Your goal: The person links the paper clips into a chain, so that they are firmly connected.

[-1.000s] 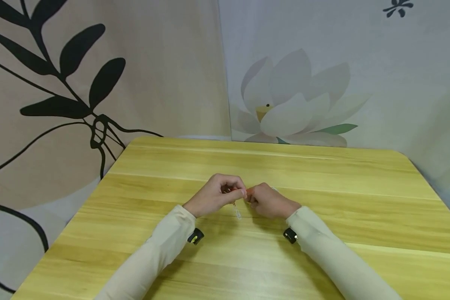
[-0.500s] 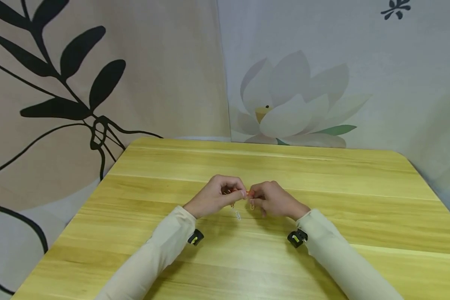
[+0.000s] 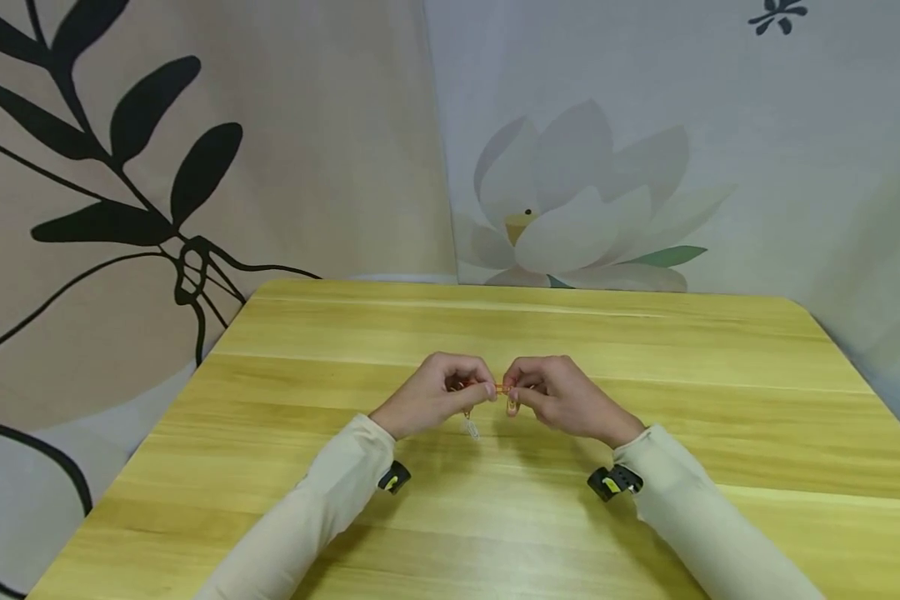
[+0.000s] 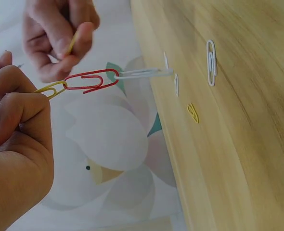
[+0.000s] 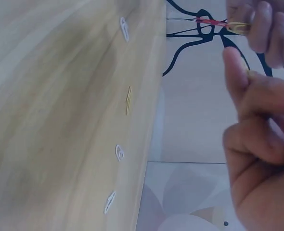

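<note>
My left hand (image 3: pixel 438 392) pinches a chain of linked paper clips above the table. In the left wrist view, a yellow paper clip (image 4: pixel 53 90) comes out of the left fingers, linked to a red paper clip (image 4: pixel 86 81). A white paper clip (image 4: pixel 142 73) dangles from the red one. Just to the right, my right hand (image 3: pixel 566 396) holds a small yellow paper clip (image 4: pixel 72 43) between thumb and finger, mostly covered. In the head view, a short orange-red piece (image 3: pixel 501 389) spans the gap between both hands. What lies inside the left palm is largely hidden.
Loose paper clips lie on the wooden table (image 3: pixel 345 333): a white clip (image 4: pixel 211 62), a yellow clip (image 4: pixel 193 113), and more white clips, one (image 5: pixel 110 202) near the far edge. A curtain printed with leaves and a flower hangs behind the table.
My right hand has shifted to the right and turned, so its fingertips and the clip hanging below them now show. The left hand stays nearly in place, still holding the chain.
</note>
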The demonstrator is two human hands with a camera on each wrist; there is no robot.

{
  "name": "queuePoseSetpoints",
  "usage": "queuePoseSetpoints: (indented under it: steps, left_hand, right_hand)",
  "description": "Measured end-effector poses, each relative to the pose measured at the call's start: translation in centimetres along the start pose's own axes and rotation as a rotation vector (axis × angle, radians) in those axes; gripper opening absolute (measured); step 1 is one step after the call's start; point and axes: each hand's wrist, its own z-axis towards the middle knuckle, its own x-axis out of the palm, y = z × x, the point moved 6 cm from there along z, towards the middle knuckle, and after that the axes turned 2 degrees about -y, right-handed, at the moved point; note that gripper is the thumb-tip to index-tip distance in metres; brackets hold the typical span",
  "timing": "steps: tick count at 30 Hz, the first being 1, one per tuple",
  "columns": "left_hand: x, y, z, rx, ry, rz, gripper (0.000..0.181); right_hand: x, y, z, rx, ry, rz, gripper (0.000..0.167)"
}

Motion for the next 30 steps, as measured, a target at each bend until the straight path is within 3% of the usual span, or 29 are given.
queuePoseSetpoints:
  steps: [10,21,30]
  left_hand:
    - [0.1,0.0,-0.1,0.000,-0.006,-0.005,0.016]
    - [0.0,0.2,-0.4,-0.009,-0.021,-0.001,0.016]
    - [0.1,0.1,-0.4,0.000,-0.015,0.007,0.016]
  right_hand:
    - [-0.5,0.0,-0.7,0.063,-0.164,0.122,0.016]
    - [-1.0,1.4,-1.6,0.077,-0.113,0.237,0.019]
    - [-1.1,2.0,-2.1,0.031,-0.078,0.185,0.021]
